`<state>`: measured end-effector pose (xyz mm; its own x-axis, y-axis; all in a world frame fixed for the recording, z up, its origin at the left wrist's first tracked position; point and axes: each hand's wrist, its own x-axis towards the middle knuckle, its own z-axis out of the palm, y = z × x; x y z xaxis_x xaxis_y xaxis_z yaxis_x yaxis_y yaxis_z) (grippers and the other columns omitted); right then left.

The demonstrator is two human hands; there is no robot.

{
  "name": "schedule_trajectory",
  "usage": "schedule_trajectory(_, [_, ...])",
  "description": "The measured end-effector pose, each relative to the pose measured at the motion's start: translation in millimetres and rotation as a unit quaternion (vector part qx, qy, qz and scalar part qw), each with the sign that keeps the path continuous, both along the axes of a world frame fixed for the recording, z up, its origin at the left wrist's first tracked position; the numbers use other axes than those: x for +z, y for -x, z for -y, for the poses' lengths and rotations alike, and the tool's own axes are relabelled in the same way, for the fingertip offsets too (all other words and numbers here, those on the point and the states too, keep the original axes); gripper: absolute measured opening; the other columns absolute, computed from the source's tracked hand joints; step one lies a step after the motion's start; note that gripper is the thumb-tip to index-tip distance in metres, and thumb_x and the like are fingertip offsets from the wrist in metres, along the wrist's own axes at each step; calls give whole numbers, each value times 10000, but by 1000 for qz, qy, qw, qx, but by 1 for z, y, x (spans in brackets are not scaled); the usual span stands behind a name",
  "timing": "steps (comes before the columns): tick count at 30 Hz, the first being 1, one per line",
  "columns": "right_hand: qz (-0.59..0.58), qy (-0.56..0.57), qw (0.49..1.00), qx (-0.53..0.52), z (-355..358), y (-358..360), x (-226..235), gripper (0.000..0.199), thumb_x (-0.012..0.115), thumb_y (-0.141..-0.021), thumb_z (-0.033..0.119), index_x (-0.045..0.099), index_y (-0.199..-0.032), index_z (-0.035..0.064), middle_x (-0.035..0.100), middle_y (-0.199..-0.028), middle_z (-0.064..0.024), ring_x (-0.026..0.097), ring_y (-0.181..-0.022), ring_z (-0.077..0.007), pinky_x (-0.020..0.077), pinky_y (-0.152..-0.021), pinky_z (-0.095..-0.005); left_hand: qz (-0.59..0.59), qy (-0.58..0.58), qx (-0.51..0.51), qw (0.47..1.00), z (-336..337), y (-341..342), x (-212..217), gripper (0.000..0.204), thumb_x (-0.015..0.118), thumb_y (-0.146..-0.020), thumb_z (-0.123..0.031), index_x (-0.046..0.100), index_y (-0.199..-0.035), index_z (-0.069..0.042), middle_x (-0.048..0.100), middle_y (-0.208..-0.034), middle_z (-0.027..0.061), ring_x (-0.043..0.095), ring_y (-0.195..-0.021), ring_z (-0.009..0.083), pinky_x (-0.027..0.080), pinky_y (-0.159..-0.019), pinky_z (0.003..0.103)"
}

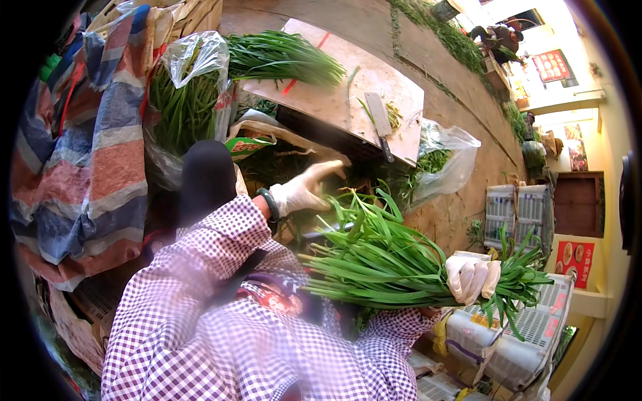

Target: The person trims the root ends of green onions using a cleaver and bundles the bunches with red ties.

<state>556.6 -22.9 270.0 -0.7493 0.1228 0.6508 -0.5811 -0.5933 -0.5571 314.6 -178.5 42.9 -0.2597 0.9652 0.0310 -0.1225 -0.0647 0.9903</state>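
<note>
My right hand (472, 277), in a whitish glove, is wrapped round a thick bunch of garlic chives (384, 264). The cut ends point left and the leafy tips hang out to the right, beyond the fingers. My left hand (306, 190), gloved too, is held just off the upper left of that bunch with its fingers stretched out and nothing in them. On the pale board (328, 100) ahead lie a cleaver (378, 115) with a dark handle, a few scraps of leaf and another bundle of chives (284, 59).
At the left, a plastic bag (194, 60) full of greens stands beside a striped woven sheet (100, 174). Another plastic bag (455, 150) of greens is right of the board. Pale plastic crates (525, 334) stand at the lower right. Farther off, another person (498, 43) bends over.
</note>
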Motion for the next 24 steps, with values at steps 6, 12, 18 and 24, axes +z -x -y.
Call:
schedule_trajectory(6, [2,-53,997,63,-8,15,2,84,617,-911,86,548,-888,46,652,-776,-128,603,-636,-186,531,-662,-328,-12,30,-175,984,-26,-13,-12,479,677,-857,-55,550,-1319,-63,673,-1070,54,601,-985,158,479,-909,318])
schedule_trajectory(12, [9,-90,996,23,-9,-1,11,81,613,-915,75,536,-917,50,653,-797,-125,608,-645,-175,532,-659,-320,170,44,-47,983,-22,-11,-85,224,609,-954,-272,653,-980,-54,631,-807,-19,504,-677,58,410,-612,207])
schedule_trajectory(18, [-2,-67,992,-105,4,-14,10,123,643,-891,91,525,-870,64,625,-717,-100,590,-587,-160,518,-629,-301,203,49,-24,978,-10,-10,-99,249,585,-971,-305,638,-980,-61,668,-887,19,491,-651,37,373,-566,180])
schedule_trajectory(24, [67,-85,982,-154,4,-19,16,227,693,-831,-21,494,-892,71,573,-703,-52,546,-628,-144,491,-685,-287,227,2,-28,973,-1,-6,-59,336,589,-960,-374,622,-1040,-50,650,-910,12,532,-701,52,433,-621,191])
